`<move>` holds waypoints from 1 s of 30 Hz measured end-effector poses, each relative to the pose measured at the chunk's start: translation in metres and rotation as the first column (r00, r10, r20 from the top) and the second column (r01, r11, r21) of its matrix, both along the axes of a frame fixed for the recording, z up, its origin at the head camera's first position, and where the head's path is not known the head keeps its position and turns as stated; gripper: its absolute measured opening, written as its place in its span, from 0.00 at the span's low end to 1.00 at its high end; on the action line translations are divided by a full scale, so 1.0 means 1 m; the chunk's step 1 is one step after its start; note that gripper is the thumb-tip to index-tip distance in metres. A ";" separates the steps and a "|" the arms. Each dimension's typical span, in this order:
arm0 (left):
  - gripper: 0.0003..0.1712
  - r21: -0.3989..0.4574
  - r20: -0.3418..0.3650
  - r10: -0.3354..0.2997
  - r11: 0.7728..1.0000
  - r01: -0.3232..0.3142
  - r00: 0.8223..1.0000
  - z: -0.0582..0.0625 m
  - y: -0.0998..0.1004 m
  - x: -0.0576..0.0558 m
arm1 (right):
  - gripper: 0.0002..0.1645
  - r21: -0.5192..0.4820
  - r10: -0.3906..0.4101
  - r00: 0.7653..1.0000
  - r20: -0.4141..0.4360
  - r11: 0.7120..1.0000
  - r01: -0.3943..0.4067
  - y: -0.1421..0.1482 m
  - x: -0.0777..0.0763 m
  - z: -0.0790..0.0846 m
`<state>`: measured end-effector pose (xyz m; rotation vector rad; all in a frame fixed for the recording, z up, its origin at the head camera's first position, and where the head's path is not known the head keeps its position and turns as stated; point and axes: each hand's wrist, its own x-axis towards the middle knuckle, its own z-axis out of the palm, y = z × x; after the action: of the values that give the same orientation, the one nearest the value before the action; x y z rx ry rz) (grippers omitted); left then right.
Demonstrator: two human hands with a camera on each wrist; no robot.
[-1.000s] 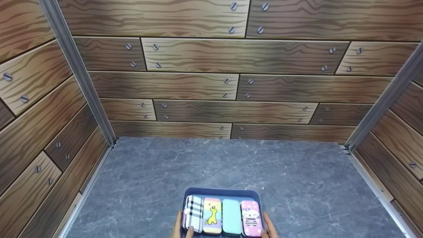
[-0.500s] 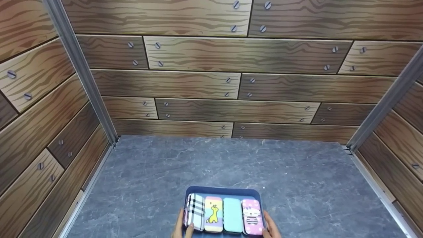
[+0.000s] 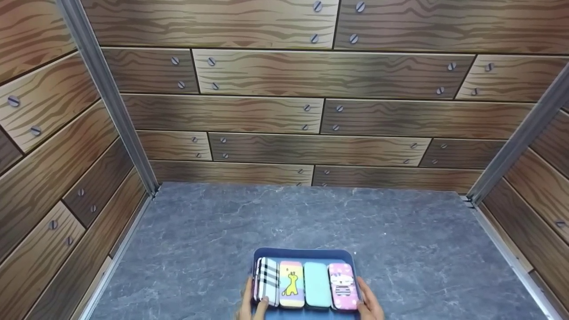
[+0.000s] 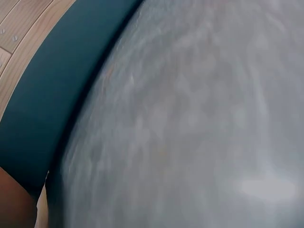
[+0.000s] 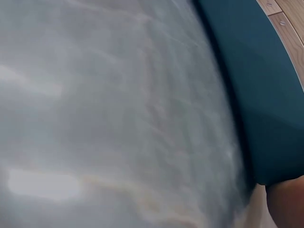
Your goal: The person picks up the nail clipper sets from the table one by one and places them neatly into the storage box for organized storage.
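A blue tray with rounded corners lies low in the head view, its near edge cut off by the frame. My left hand grips its left side, thumb over the rim beside a plaid case. On the opposite side my right hand holds the tray, thumb close to a pink cat-print case. Between them in the row sit a giraffe-print case and a plain mint case. Both wrist views show the tray wall close up, with part of a hand at the lower corner.
The grey marbled tabletop stretches beyond the tray. Wood-print walls enclose it at the back and both sides, with metal posts at the rear corners.
Tray and hands have shifted slightly forward and to the right in the head view. More of the tray's near floor shows now. The grip of both hands stays the same.
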<state>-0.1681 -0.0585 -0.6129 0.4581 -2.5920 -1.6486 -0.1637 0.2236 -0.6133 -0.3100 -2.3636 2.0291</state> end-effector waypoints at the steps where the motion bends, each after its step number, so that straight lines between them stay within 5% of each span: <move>1: 0.38 0.006 -0.019 0.003 1.000 -0.003 1.000 0.000 0.002 -0.001 | 0.36 -0.007 -0.015 1.000 0.001 1.000 0.015 0.000 -0.001 0.002; 8: 0.37 0.008 -0.143 0.010 1.000 -0.009 0.990 -0.002 0.014 -0.007 | 0.34 -0.050 -0.075 0.996 0.038 0.996 0.077 0.005 -0.016 0.010; 18: 0.39 0.030 -0.178 0.015 0.999 -0.009 0.984 -0.001 0.023 -0.025 | 0.35 -0.069 -0.046 0.997 -0.068 0.997 0.041 0.014 -0.034 0.005; 25: 0.41 0.020 -0.148 -0.017 1.000 0.021 0.989 -0.002 0.027 -0.039 | 0.35 -0.112 -0.078 0.996 -0.054 0.991 0.071 0.015 -0.044 0.004; 30: 0.41 -0.008 -0.241 -0.034 0.999 0.033 0.970 -0.010 0.027 -0.049 | 0.35 -0.045 -0.062 0.994 -0.088 0.997 0.058 0.016 -0.050 0.001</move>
<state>-0.2173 -0.0314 -0.6225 0.1987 -2.4374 -1.5961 -0.2134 0.2399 -0.6120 -0.2806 -2.2345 2.0245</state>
